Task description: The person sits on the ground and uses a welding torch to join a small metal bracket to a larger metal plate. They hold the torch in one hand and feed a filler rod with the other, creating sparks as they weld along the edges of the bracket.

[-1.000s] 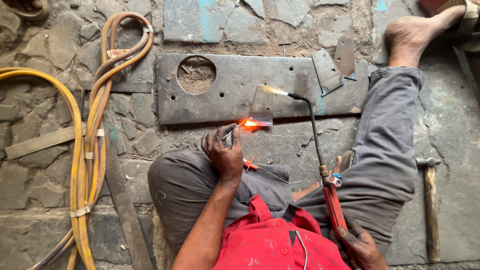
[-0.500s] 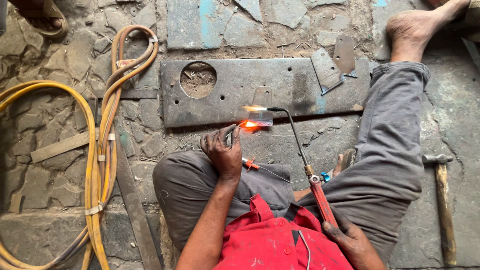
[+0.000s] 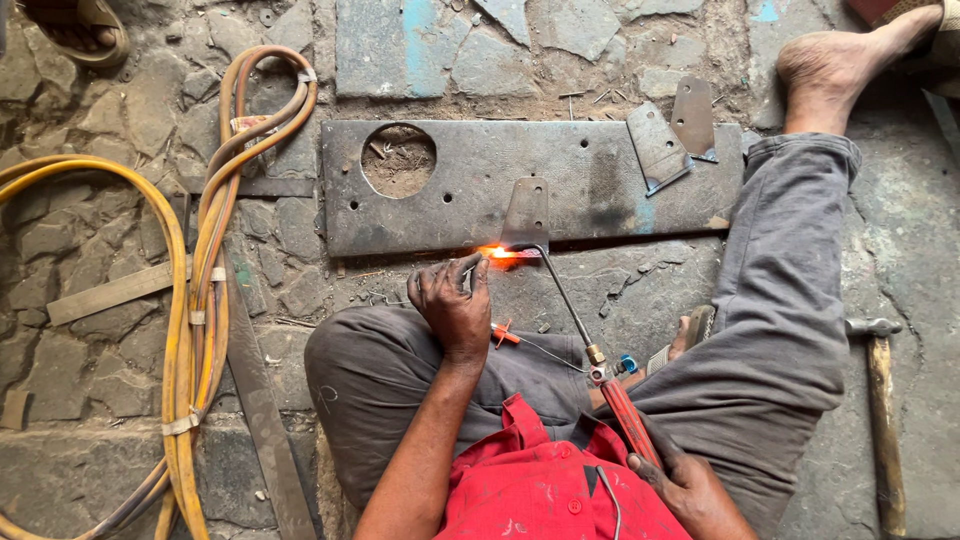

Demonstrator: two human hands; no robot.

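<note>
The person sits on the stone floor (image 3: 120, 380) with legs folded, and everything arranges itself around the long steel plate (image 3: 590, 185) lying flat in front of them. At the plate's near edge, about midway along, a bright orange flame (image 3: 497, 253) burns where the bent tip of the torch (image 3: 600, 370) meets a small rounded metal tab (image 3: 526, 212) that stands on the plate.

The left hand (image 3: 452, 305) is just on the near side of the plate, beside the flame, its fingers curled closed around something thin (a rod, perhaps; it is too slight and too washed out by the glare to make out). The right hand (image 3: 690, 490) is well back from the plate, low in view and partly cut off by the bottom edge, wrapped around the torch's red handle, so the two hands are well apart.

On the plate's far right end lie two small metal offcuts (image 3: 672, 135); a round hole (image 3: 398, 160) is cut through its left end. Left of the plate, yellow and orange hoses (image 3: 200, 300) loop across the floor and run out of view at the bottom. Right of the plate, past the person's grey trouser leg, a hammer (image 3: 880, 400) lies on the floor, its handle cut off below.
</note>
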